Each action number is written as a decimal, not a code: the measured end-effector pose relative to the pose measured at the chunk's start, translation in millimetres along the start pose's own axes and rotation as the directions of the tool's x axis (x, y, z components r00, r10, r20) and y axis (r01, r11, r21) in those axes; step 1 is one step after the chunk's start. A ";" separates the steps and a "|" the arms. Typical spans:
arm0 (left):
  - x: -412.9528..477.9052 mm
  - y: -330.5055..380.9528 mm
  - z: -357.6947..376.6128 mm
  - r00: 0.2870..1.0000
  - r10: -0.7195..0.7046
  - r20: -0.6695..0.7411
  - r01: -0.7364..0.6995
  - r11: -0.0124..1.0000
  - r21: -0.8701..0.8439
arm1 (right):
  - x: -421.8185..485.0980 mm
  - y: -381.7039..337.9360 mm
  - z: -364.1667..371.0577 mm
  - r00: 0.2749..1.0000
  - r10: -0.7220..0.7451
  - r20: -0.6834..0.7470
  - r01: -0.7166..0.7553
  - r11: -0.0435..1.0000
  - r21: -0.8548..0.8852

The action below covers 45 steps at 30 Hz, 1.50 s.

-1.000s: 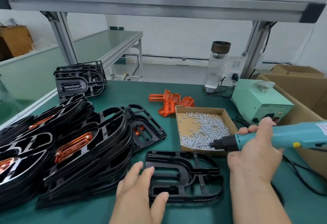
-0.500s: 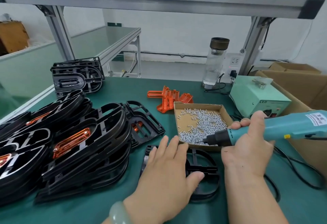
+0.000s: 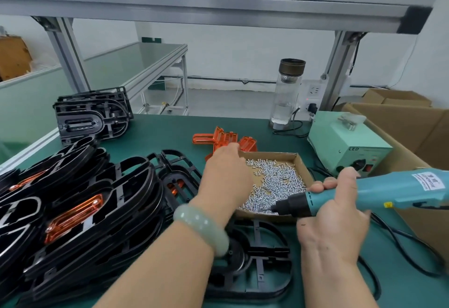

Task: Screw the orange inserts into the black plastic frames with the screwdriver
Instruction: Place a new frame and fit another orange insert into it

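**One frame, two hands, some hiding**

Up front: one black frame [image 3: 267, 253], partly hidden under the left arm. Right hand [image 3: 335, 215] wrapped round one screwdriver [image 3: 388, 193], back end cut off. One box of screws [image 3: 272, 155]. Farther: left hand [image 3: 226, 179] at the orange inserts [image 3: 226, 137], fingers hidden, grip impossible to tell. Maybe four inserts.

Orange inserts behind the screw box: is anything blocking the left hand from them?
Nothing visible. The left hand reaches past the left corner of the screw box, fingertips at the orange inserts; whether they touch is hidden.
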<state>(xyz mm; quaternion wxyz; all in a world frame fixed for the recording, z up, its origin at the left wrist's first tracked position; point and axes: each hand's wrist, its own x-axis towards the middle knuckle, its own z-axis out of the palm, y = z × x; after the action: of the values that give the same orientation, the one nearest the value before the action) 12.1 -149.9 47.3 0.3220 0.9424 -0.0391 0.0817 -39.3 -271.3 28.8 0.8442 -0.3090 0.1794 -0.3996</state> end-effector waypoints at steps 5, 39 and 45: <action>57.5 -9.8 20.8 0.965 -0.261 0.032 0.260 0.965 0.029 | 2.1 4.1 -0.7 1.000 -0.010 0.027 0.011 0.999 -0.031; -103.2 -62.2 -26.3 1.000 -0.010 -0.026 -0.003 0.894 -0.449 | -16.1 -19.5 9.8 0.983 0.062 0.174 -0.066 0.998 0.021; -107.7 -66.8 -18.9 0.997 -0.079 0.010 0.071 0.818 -0.571 | -11.2 -6.3 -6.6 0.960 0.184 0.213 -0.202 0.977 0.065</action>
<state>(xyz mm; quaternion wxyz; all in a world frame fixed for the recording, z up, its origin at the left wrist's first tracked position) -87.9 -83.3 2.6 0.5923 0.8032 -0.0224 0.0603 -53.4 -268.1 28.7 0.9057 -0.2929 0.1033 -0.2886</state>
